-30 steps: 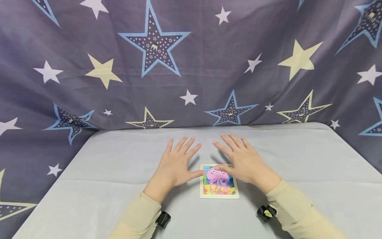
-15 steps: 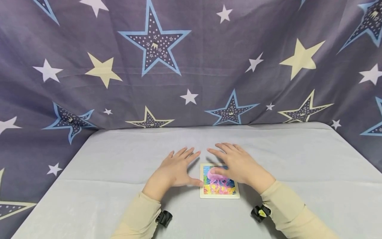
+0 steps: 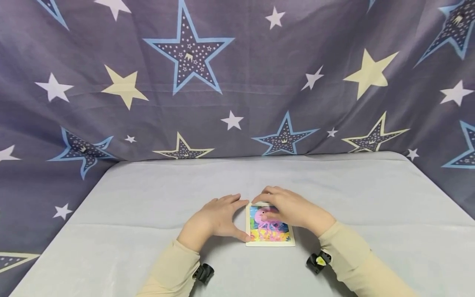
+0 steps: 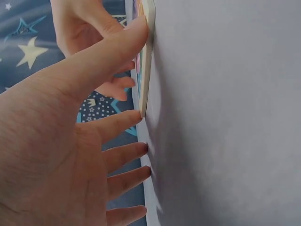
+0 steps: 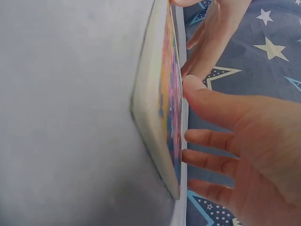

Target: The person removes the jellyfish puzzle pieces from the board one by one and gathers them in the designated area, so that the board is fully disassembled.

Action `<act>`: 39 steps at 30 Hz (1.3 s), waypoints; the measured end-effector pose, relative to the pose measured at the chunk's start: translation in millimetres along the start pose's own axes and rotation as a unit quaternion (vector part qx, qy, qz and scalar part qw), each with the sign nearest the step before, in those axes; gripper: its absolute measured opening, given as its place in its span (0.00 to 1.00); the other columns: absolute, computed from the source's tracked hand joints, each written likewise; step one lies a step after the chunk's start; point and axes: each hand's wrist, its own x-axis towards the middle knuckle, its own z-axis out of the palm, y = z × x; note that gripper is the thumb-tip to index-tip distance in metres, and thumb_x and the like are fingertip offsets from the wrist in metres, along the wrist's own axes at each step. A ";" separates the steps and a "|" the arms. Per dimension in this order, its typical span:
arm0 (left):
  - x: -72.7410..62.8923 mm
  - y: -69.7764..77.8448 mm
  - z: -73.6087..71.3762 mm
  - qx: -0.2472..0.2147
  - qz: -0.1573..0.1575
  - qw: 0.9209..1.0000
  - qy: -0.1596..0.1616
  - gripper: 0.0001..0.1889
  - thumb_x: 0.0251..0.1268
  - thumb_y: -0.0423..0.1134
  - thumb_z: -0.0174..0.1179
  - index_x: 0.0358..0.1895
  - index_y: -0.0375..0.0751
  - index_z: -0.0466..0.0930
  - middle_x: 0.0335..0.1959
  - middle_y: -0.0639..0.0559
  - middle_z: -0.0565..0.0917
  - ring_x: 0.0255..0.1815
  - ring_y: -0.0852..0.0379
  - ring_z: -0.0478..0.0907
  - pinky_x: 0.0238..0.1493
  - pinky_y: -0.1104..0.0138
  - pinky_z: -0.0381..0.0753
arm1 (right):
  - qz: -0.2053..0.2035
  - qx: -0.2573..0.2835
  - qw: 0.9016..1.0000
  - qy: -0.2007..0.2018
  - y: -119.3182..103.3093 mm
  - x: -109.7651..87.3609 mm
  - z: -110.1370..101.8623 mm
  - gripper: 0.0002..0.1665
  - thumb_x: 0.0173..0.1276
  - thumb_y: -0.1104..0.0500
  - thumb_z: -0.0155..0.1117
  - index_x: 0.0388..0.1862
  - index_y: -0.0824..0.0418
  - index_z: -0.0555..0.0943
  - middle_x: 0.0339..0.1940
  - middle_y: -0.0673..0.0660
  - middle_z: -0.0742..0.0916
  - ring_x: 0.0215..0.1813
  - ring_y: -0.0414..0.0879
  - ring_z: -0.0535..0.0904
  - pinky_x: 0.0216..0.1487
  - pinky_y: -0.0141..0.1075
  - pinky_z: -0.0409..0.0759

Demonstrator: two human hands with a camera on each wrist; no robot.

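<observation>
A small square picture board (image 3: 269, 235) with a pale frame and a pink jellyfish lies flat on the grey cloth. My left hand (image 3: 217, 218) is at its left side, thumb at the near left corner and index finger by the far left corner. In the left wrist view that thumb (image 4: 134, 35) rests on the board's edge, the other fingers fairly straight. My right hand (image 3: 297, 210) reaches over the board's right part, fingers by the far edge and thumb over the jellyfish. The right wrist view shows its thumb (image 5: 202, 94) and fingers loosely spread, not wrapped around the board.
Grey cloth (image 3: 148, 255) covers the table on all sides of the board. Behind it hangs a dark curtain (image 3: 252, 74) printed with stars. Each wrist wears a black strap-on device, one at the left cuff (image 3: 203, 273) and one at the right.
Both hands have come down and nearer the board. The left thumb has slid toward the near left corner, while the right hand has shifted left over the picture. The board has stayed in place.
</observation>
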 end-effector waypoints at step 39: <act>4.5 1.4 8.4 -0.035 -0.018 0.999 0.012 0.43 0.56 0.65 0.70 0.75 0.54 0.71 0.83 0.46 0.62 0.84 0.43 0.56 0.79 0.38 0.59 | -0.126 -0.038 0.984 -0.118 32.5 25.7 -10.7 0.21 0.74 0.51 0.65 0.65 0.43 0.78 0.46 0.48 0.81 0.47 0.42 0.81 0.53 0.42 0.84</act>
